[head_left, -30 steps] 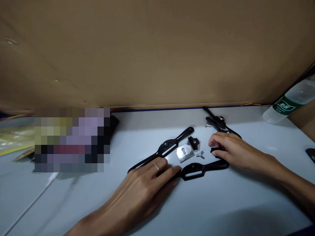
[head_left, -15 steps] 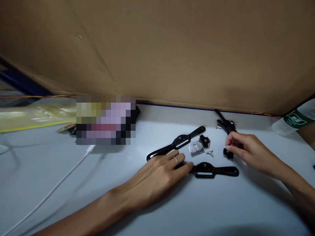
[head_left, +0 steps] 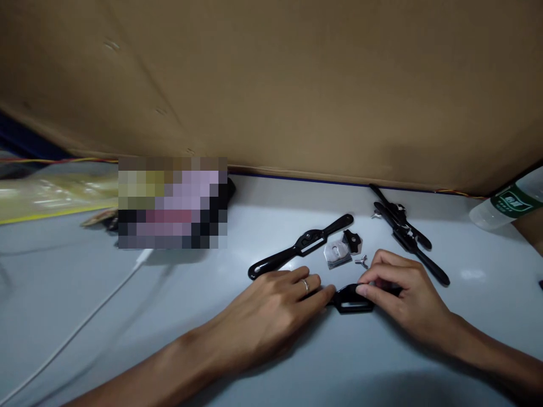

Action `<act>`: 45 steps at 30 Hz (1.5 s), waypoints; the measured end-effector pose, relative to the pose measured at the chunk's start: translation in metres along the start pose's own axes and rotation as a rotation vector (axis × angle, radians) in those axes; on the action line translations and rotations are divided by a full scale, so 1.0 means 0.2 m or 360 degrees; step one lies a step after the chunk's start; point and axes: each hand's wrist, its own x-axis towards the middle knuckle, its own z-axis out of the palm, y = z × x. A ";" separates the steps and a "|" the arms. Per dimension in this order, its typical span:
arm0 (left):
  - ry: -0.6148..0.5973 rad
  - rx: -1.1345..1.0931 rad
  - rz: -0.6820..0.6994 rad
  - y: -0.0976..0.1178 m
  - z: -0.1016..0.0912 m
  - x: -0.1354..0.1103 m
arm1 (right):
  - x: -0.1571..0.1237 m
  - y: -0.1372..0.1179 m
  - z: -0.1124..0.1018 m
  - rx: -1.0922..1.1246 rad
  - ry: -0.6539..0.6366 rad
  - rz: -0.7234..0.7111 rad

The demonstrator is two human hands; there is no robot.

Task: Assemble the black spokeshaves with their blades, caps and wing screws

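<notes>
My left hand (head_left: 284,299), with a ring on one finger, lies over the left handle of a black spokeshave (head_left: 355,309) and grips it against the table. My right hand (head_left: 403,285) pinches at the spokeshave's middle, seemingly on the small black cap plate, which the fingertips mostly hide. Its palm covers the right handle. Beyond the hands lies a second black spokeshave body (head_left: 275,263). Beside that body are a silver blade (head_left: 336,251), another black cap plate (head_left: 353,242) and a wing screw (head_left: 362,261).
Two more black spokeshaves (head_left: 403,232) lie crossed at the back right, near a small wing screw (head_left: 375,215). A bottle with a green label (head_left: 511,200) stands at the right edge. Behind rises a cardboard wall (head_left: 297,85). A white cable (head_left: 85,333) runs across the left side.
My right hand has moved left and nearer, from beside the black cap plate to the middle of the spokeshave. My left hand stays on the handle. The view has shifted slightly.
</notes>
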 end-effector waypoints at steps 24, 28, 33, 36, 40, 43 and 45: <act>0.0128 -0.0021 0.0024 0.00 0.00 0.00 | 0.01 0.03 -0.02 -0.0370 -0.0039 -0.0510; 0.0128 -0.0014 0.0030 0.00 0.00 0.00 | 0.04 0.06 -0.06 -0.0602 0.0101 -0.0466; 0.0108 -0.0020 0.0009 0.00 0.00 0.00 | 0.07 0.12 -0.10 -0.0912 -0.0133 -0.0389; 0.0123 -0.0012 0.0015 0.00 0.00 0.01 | 0.09 0.15 -0.13 -0.1000 -0.0020 -0.0454; 0.0142 -0.0003 0.0035 0.00 0.00 0.00 | 0.11 0.18 -0.18 -0.0998 0.0166 -0.0463; 0.0152 0.0019 0.0034 0.00 0.00 0.00 | 0.11 0.18 -0.19 -0.0958 0.0318 -0.0411; 0.0163 0.0027 0.0033 0.00 0.00 0.00 | 0.11 0.17 -0.19 -0.0982 0.0400 -0.0366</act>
